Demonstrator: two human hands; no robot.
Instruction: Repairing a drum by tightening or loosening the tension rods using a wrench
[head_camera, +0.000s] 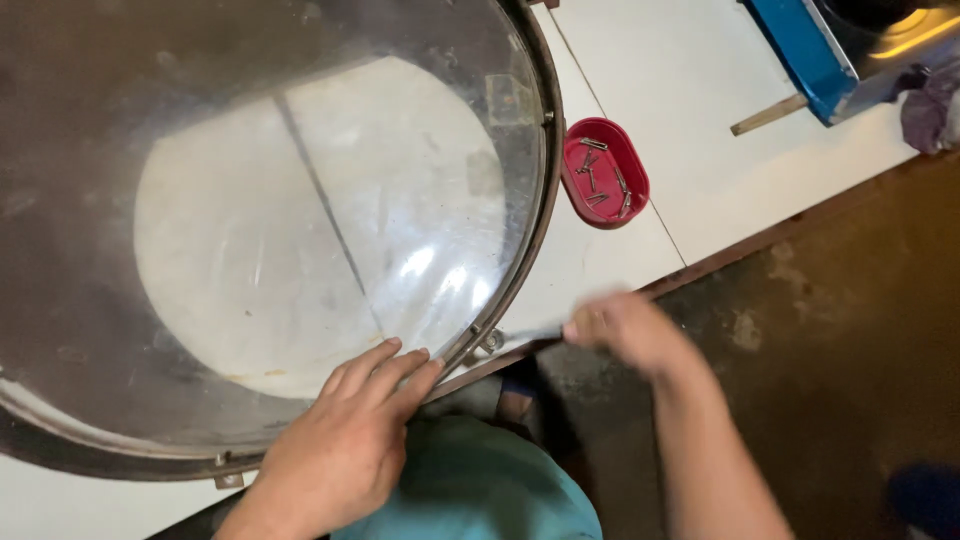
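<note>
A large round metal drum with a dark rim lies in front of me on a white table; its open bottom shows the table through it. My left hand rests flat on the near rim, fingers together. Blurred with motion, my right hand grips a thin metal tool whose tip points at a small bracket on the rim.
A red oval dish with several screws sits on the table just right of the drum. A blue box edge and a wooden stick lie at the far right. Dark stained floor is below the table edge.
</note>
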